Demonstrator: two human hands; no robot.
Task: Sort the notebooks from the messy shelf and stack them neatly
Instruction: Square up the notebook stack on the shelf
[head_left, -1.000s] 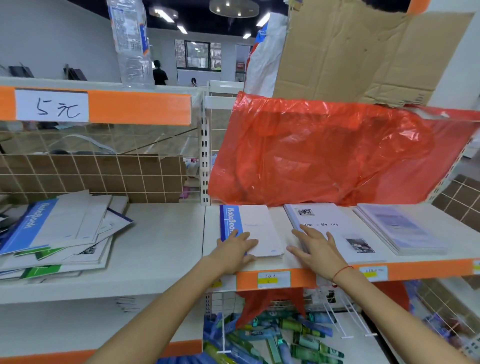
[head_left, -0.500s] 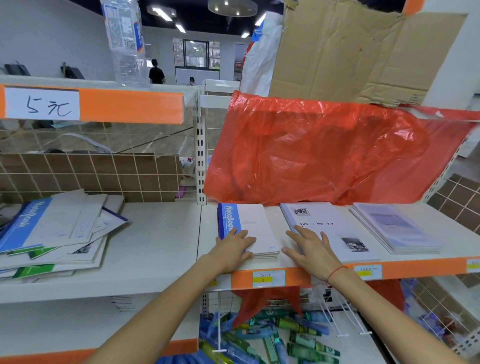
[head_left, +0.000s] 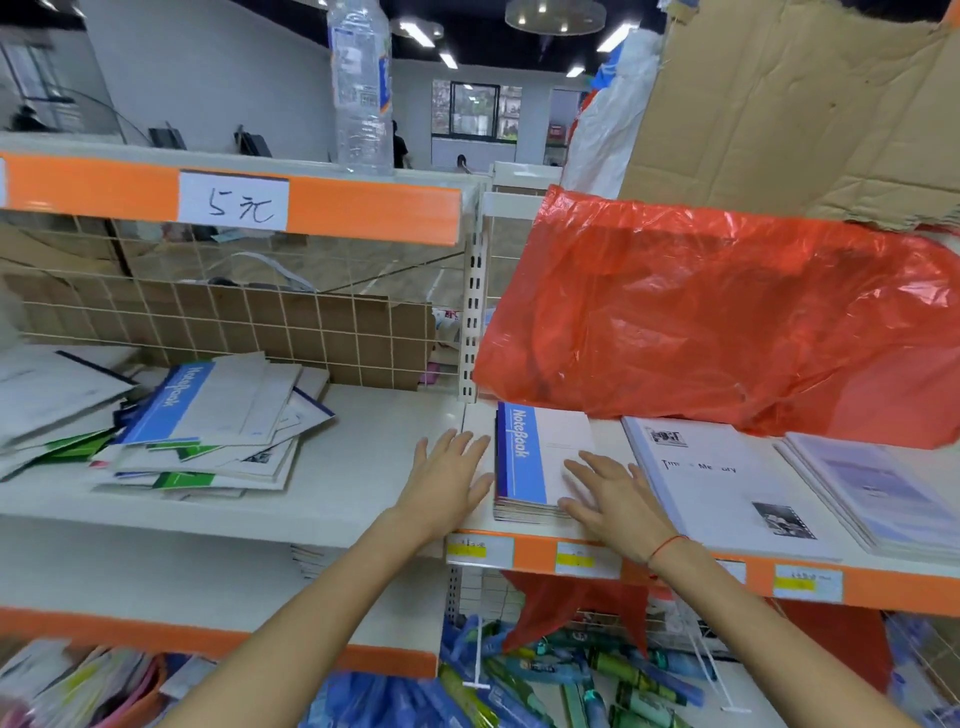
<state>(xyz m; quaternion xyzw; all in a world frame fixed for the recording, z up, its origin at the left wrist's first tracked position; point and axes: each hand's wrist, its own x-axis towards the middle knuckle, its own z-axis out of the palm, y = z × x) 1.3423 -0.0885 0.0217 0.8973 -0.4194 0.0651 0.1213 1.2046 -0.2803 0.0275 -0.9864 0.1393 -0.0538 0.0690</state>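
Both hands lie flat with fingers straight, grasping nothing. The left hand rests on the bare shelf just beside the left edge of a blue stack, its fingertips reaching toward the upright post that divides the two bays. The right hand presses on the stack's near right corner, a red string round its wrist. The stack's top cover has a blue spine band reading "NoteBook"; it sits squared near the shelf's front edge, its far end tucked under a red bag that hangs low over the back of this bay.

Right of the stack, with a narrow gap, lies a white stack printed with words like "Time Memory", partly blurred, and a small photo. Further right is a pale lilac stack running to the frame edge.

The left bay has open shelf between the left hand and a messy pile, whose notebooks lie fanned and crooked; one shows "NoteBook" on blue, others have green corners. Behind it is a wire grid.

The orange rail above carries a paper tag handwritten "5元"; a water bottle stands above it. Yellow price labels on the front rail are too blurred to read. Torn cardboard leans at upper right.
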